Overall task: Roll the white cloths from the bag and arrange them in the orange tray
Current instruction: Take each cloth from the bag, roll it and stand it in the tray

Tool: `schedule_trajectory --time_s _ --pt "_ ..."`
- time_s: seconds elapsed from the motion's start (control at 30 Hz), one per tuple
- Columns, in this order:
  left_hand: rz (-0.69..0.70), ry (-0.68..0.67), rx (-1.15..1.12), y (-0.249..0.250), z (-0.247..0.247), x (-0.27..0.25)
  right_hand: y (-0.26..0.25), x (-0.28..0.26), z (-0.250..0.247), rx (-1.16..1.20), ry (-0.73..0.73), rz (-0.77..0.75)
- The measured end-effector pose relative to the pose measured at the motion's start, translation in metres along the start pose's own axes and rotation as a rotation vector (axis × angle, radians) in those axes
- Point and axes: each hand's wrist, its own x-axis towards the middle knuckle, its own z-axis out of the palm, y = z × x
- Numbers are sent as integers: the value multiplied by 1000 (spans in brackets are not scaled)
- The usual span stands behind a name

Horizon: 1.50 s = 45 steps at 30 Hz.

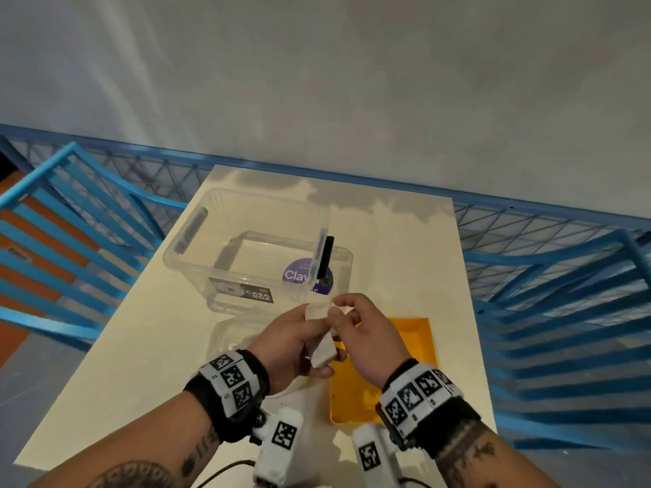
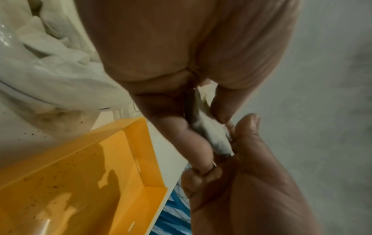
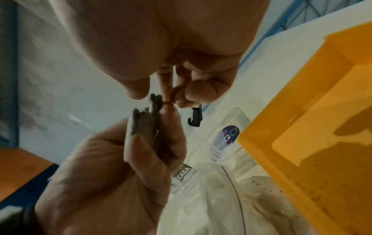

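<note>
A folded white cloth [image 1: 322, 343] stands upright in the air between both hands, above the near left corner of the orange tray [image 1: 412, 346]. My left hand [image 1: 296, 334] grips the cloth's body, fingers curled round it. My right hand [image 1: 354, 317] pinches the cloth's upper end with curled fingertips. In the right wrist view a thin orange band [image 3: 170, 101] sits at the right hand's fingertips beside the cloth [image 3: 144, 127]. The left wrist view shows the cloth [image 2: 214, 138] squeezed between the left fingers and the right thumb. The tray [image 2: 80, 159] holds no cloths.
A clear plastic bag [image 2: 50, 66] with more white cloths lies on the cream table [image 1: 148, 346] under the left hand. A clear storage box [image 1: 246, 251] with a black latch [image 1: 326, 257] stands behind the hands. Blue railings and chairs surround the table.
</note>
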Motion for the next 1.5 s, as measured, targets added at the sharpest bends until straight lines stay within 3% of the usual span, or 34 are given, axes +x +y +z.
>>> schedule_trajectory --time_s 0.23,0.33,0.6,0.77,0.87,0.93,1.03,1.13,1.3,1.5 --pt "48 70 282 -7 10 11 12 6 -14 31 54 4" --pt "56 26 345 -10 9 9 13 6 -17 71 77 24" --pt "27 -29 310 -12 6 12 24 7 -17 -24 87 73" --pt "-7 -16 291 -17 -3 18 21 12 -23 66 194 86" --pt "-18 50 220 -18 -12 21 19 14 -34 11 228 49" --pt "-2 115 192 -19 -16 25 22 14 -39 -95 175 33" --pt "42 108 317 -24 -19 29 31 11 -36 -252 32 26" --pt "71 81 504 -32 -19 32 41 8 -30 -328 -21 6" --pt "37 183 623 -41 -22 39 64 6 -19 -190 -80 8" --pt "66 372 1034 -41 -27 54 92 37 -10 -411 -41 182"
